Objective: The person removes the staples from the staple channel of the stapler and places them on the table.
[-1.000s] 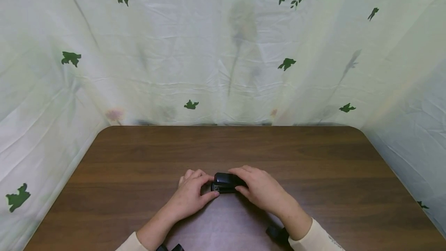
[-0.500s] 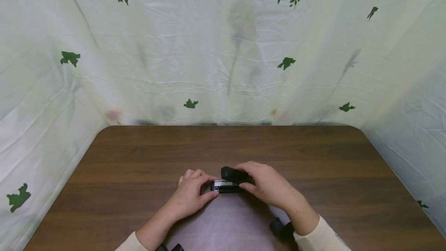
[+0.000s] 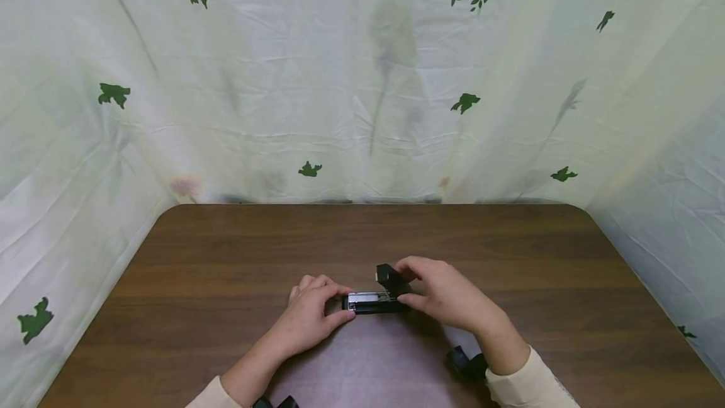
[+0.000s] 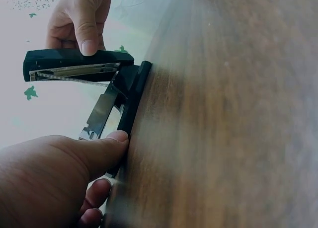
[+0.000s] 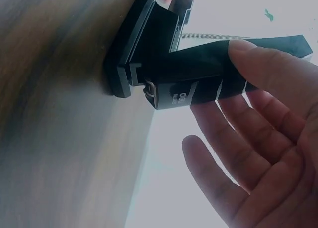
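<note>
A black stapler lies on the table with its top cover swung up, nearly upright from the base. Its metal staple channel is exposed, and a thin spring stretches between channel and cover. My left hand pinches the front end of the base between thumb and fingers. The raised cover is held by my right hand, thumb on one side and fingers on the other, as the right wrist view shows. Whether staples sit in the channel I cannot tell.
The brown wooden table extends around the stapler. A pale curtain with leaf prints hangs behind it and at both sides. Black wrist-worn devices show near both sleeves.
My right hand has moved up and right, swinging the stapler's cover away from the base and exposing the metal channel. My left hand has stayed in place on the base.
</note>
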A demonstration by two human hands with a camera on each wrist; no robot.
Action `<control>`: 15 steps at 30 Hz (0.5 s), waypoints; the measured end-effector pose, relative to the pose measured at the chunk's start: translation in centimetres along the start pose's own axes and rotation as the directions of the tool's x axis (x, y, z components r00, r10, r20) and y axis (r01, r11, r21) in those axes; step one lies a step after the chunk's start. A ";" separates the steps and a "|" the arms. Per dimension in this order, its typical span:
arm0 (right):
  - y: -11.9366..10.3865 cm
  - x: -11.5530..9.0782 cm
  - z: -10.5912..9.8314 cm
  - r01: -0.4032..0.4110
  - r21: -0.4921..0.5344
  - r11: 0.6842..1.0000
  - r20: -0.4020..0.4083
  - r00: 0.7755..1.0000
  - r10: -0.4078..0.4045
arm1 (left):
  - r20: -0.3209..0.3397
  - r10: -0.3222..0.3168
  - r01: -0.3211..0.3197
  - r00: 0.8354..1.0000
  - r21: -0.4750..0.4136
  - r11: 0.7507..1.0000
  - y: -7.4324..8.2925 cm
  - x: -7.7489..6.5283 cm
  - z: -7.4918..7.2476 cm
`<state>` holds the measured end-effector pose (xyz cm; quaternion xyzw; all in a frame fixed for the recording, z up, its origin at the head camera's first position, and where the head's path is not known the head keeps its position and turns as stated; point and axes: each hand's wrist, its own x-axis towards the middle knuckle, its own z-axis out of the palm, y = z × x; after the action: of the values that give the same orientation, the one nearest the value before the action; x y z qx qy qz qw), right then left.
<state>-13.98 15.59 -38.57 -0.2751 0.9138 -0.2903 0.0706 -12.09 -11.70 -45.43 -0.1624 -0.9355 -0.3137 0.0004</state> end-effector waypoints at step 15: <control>0.9 -0.5 -1.3 -0.011 0.068 0.998 0.025 1.000 0.010 | 0.001 -0.005 0.005 1.000 -0.011 1.000 0.0 0.0 -0.1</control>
<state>-14.38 17.12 -38.07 -0.2713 0.9039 -0.3175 0.0928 -12.12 -11.76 -45.34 -0.1603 -0.9342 -0.3189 -0.0015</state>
